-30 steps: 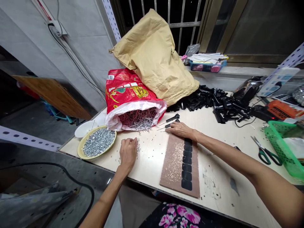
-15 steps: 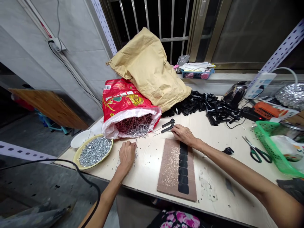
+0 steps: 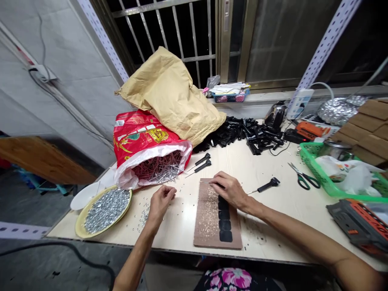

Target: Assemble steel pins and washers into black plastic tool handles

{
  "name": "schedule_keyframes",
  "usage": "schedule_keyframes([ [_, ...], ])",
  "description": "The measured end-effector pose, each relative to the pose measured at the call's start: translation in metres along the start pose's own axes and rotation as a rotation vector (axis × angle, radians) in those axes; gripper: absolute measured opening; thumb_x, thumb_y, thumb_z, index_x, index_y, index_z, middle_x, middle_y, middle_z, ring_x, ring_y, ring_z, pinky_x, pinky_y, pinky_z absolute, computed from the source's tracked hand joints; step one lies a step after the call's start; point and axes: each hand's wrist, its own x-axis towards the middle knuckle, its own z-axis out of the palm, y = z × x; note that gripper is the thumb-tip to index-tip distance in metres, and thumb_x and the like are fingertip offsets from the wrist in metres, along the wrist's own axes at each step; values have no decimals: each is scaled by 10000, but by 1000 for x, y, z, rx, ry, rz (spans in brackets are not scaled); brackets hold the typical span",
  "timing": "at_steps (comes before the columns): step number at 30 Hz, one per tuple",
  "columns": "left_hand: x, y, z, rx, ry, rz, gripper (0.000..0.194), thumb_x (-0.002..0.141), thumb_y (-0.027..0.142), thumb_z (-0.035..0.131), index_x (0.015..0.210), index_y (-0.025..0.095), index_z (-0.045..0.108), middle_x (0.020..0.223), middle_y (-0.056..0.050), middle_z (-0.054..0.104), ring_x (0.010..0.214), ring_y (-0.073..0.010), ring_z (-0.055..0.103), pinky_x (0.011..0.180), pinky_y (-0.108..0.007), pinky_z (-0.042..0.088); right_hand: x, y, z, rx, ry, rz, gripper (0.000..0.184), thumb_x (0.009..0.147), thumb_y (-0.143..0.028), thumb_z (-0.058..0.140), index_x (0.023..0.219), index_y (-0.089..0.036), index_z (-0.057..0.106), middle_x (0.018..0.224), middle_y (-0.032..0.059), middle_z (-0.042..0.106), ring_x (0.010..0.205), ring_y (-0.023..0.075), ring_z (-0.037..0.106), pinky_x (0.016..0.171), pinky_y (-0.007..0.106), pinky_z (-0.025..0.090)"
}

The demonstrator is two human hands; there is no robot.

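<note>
My right hand [image 3: 228, 189] is closed on a black plastic piece with a thin metal rod that points left, over the top of a brown board [image 3: 206, 226]. Down the board's right side runs a row of black square patches [image 3: 224, 225]. Closed in a pinch, my left hand [image 3: 161, 202] hovers by scattered small silver rings [image 3: 144, 216]; whatever its fingertips hold is too small to make out. Two black pieces with rods [image 3: 202, 163] lie beyond the board, and another black piece with a rod [image 3: 268, 184] rests right of my right hand.
A yellow bowl of small silver parts [image 3: 81, 220] stands left, beside a white bowl [image 3: 79, 198]. Behind are a red bag of long metal rods [image 3: 142, 133], a tan paper sack [image 3: 172, 93] and heaped black plastic pieces [image 3: 254, 135]. Scissors [image 3: 303, 178] and a green basket [image 3: 309, 155] lie right.
My right hand has drawn back from beside the two black pieces to above the board, and the rod it holds now shows. My left hand stays pinched. The camera view has shifted right.
</note>
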Motion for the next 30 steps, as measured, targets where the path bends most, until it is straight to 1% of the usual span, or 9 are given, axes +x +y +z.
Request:
schedule_keyframes([
  [2,-9,22,11,-441,-27,-103,289,767,421,584,816,137,602,741,-43,646,698,-172,624,681,-316,517,2,-10,6,31,-3,-20,205,894,-155,499,1031,-187,649,927,44,621,842,136,594,757,252,491],
  [3,-13,32,16,-564,-37,-135,305,740,424,627,819,130,608,754,-47,650,699,-167,622,692,-320,521,3,-14,9,33,-9,-29,224,889,-141,500,1051,-189,646,932,42,623,852,136,595,764,249,489],
  [5,-19,50,25,-698,-41,-153,310,715,403,676,837,124,621,795,-50,657,706,-152,617,712,-313,519,4,-18,14,18,-19,-42,249,880,-121,500,1074,-187,643,937,42,626,874,141,592,779,250,483],
  [7,-22,63,32,-770,-33,-152,294,710,379,695,844,126,625,795,-40,653,706,-140,611,720,-298,515,3,-17,16,-8,-19,-45,258,877,-112,496,1075,-186,643,936,42,624,875,143,589,781,251,480],
  [10,-24,72,38,-829,-27,-159,275,708,356,706,845,132,626,746,-17,638,695,-130,608,710,-274,507,1,-14,14,-40,-14,-45,255,877,-109,496,1069,-188,644,940,44,617,860,141,585,767,250,478],
  [16,-22,77,44,-893,-46,-180,243,697,321,721,818,129,631,679,1,629,634,-107,598,677,-238,485,-3,-7,9,-120,-5,-36,237,868,-120,523,1052,-200,650,886,29,610,820,139,578,728,242,470],
  [22,-21,82,47,-947,-47,-219,250,666,310,739,794,126,628,645,5,625,603,-107,592,656,-244,485,-6,-4,9,-155,-2,-55,222,880,-138,515,1056,-196,639,941,42,621,867,145,583,775,259,464],
  [25,-21,82,51,-928,-43,-203,240,683,313,728,795,128,624,651,6,628,609,-107,597,667,-245,486,-8,-4,8,-199,-8,-47,209,887,-148,510,1047,-192,638,936,40,626,859,147,580,771,261,456],
  [30,-19,79,57,-824,-46,-146,232,708,313,716,820,131,625,689,-1,640,663,-112,616,695,-233,486,-11,-7,4,-354,-46,-51,180,917,-188,489,1037,-190,623,955,48,624,879,148,560,748,258,427],
])
